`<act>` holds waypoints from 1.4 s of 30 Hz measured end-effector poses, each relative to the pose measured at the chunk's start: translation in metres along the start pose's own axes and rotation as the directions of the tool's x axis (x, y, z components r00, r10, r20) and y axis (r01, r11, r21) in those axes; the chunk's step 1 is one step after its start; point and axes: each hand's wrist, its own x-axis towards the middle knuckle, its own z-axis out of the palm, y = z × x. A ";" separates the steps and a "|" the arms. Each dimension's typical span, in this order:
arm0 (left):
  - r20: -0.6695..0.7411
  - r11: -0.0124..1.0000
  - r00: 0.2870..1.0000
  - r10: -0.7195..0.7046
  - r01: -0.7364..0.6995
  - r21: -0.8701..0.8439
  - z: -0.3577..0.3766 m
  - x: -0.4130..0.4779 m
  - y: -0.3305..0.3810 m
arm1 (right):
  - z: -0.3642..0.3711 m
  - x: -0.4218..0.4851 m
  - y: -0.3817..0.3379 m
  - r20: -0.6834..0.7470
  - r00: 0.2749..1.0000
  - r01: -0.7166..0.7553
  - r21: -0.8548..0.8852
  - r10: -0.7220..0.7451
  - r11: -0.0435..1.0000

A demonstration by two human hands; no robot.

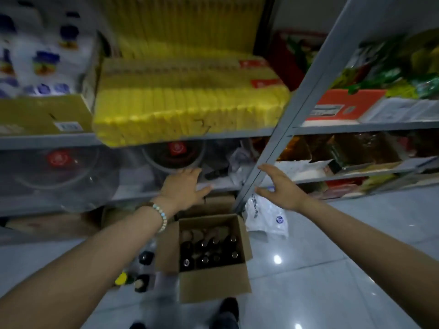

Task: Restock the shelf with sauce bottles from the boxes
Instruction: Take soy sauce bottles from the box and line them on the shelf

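An open cardboard box [213, 283] stands on the floor below me, with several dark sauce bottles [209, 251] upright inside it. My left hand [184, 186] reaches forward over the edge of a low grey shelf [133, 193], fingers straight and empty. My right hand [279, 186] is spread open beside the grey shelf upright [273, 148], holding nothing. Both hands hover above the box, apart from the bottles.
A few loose bottles [142, 269] stand on the floor left of the box. A white plastic bag [268, 219] lies by the upright's foot. Yellow wrapped packs [190, 108] overhang the shelf above. Packed goods fill the right-hand shelves [356, 124]. My shoe [229, 312] is beside the box.
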 end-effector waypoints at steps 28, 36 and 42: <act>0.378 0.937 0.925 -0.047 0.172 -0.304 0.540 0.159 -0.085 | 0.468 0.135 0.314 0.214 0.857 -0.512 0.455 0.469 0.728; 0.223 0.934 0.974 -0.039 0.115 -0.338 0.597 0.184 -0.092 | 0.505 0.152 0.328 0.104 0.874 -0.434 0.608 0.475 0.665; 0.201 0.894 0.980 0.017 0.075 -0.442 0.595 0.219 -0.102 | 0.520 0.178 0.335 -0.007 0.878 -0.338 0.700 0.479 0.629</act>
